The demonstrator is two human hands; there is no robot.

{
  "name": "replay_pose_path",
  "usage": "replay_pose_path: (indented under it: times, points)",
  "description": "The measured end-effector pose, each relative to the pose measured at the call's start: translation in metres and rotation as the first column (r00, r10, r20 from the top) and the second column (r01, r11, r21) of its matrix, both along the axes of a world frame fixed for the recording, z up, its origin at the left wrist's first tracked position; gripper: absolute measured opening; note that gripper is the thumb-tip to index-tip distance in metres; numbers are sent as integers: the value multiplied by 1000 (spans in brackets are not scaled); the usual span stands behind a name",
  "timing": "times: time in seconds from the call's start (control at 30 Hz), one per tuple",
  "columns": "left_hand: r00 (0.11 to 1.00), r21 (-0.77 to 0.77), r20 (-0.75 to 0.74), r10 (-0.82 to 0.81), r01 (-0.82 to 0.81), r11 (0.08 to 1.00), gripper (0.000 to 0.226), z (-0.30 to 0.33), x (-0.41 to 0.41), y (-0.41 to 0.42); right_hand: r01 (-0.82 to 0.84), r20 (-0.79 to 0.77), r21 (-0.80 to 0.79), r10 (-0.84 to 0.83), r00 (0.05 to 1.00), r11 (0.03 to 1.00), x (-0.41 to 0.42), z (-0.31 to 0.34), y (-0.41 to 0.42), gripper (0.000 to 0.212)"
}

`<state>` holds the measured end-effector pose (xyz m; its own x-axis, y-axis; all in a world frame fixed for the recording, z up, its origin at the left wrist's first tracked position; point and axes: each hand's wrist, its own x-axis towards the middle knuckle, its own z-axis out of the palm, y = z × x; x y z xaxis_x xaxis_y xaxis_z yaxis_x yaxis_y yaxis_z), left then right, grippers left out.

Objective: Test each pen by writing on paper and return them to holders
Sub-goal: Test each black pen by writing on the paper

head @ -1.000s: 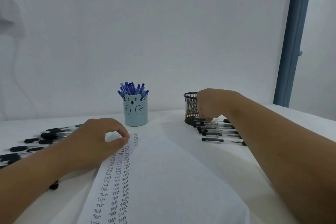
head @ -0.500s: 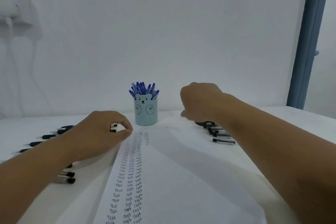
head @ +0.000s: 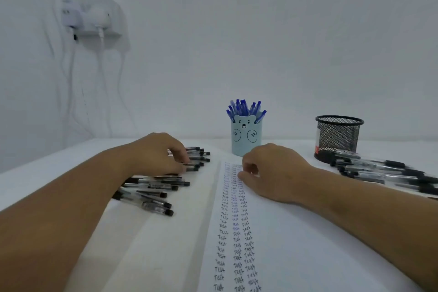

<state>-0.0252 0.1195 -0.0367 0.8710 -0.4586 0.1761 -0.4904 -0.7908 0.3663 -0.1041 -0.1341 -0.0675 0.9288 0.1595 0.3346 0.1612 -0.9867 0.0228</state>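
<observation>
The black pens lie in a loose pile near the desk's left edge, and the left hand curls its fingers down on them. I cannot tell if it holds one. The right hand rests curled and seems empty on the paper mid-desk. A clumsy grab could roll pens off, or mix them with the other pile near the right edge.

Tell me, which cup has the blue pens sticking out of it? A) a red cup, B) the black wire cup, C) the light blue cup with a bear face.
C: the blue pens stand bunched in the light blue bear cup, while no pens show above the rim of the black mesh holder to its right.
</observation>
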Motion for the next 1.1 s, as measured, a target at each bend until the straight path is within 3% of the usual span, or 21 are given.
replay_pose_path:
  times: [0.1, 0.23, 0.33, 0.4, 0.47, 0.5, 0.53, 0.6, 0.73, 0.87, 1.1]
  points:
    - [999, -10, -24, -23, 23, 1000, 6, -7, 3, 1, -13, -9, 23, 14, 1000, 1000, 2, -1, -1, 26]
    - [996, -51, 83, -20, 24, 998, 6, -8, 4, -1, -27, -13, 42, 28, 1000, 999, 2, -2, -1, 25]
    - [992, -409, 119, 31, 21, 912, 13, -2, 2, -9, -37, -19, 59, 38, 999, 998, 0, -2, 0, 23]
    - [999, -742, 53, 4, 36, 670, 17, 6, -1, -16, -42, -16, 62, 43, 999, 997, -1, -1, -1, 22]
    - [982, -963, -83, -168, -36, 267, 22, 13, -5, -21, -44, -20, 64, 45, 999, 997, -2, -1, -1, 21]
    - [945, -990, -134, -297, -115, 79, 26, 15, -7, -22, -43, -25, 67, 45, 999, 997, -2, -1, -1, 21]
    - [898, -979, -160, -410, -197, -50, 32, 15, -8, -22, -43, -28, 72, 45, 999, 997, -1, -1, -1, 21]
    - [830, -938, -172, -531, -302, -168, 42, 13, -9, -23, -48, -26, 85, 50, 998, 995, -1, -2, -2, 21]
    - [812, -905, -182, -555, -358, -228, 37, 8, -9, -30, -57, -22, 97, 59, 998, 994, 0, -1, -2, 21]
    - [801, -908, -137, -582, -337, -249, 19, 8, -14, -34, -42, -9, 102, 43, 999, 994, 1, -2, -4, 17]
    - [772, -910, -119, -625, -336, -242, 38, 4, -24, -46, -93, 224, 232, 40, 974, 968, -1, 0, -4, 31]
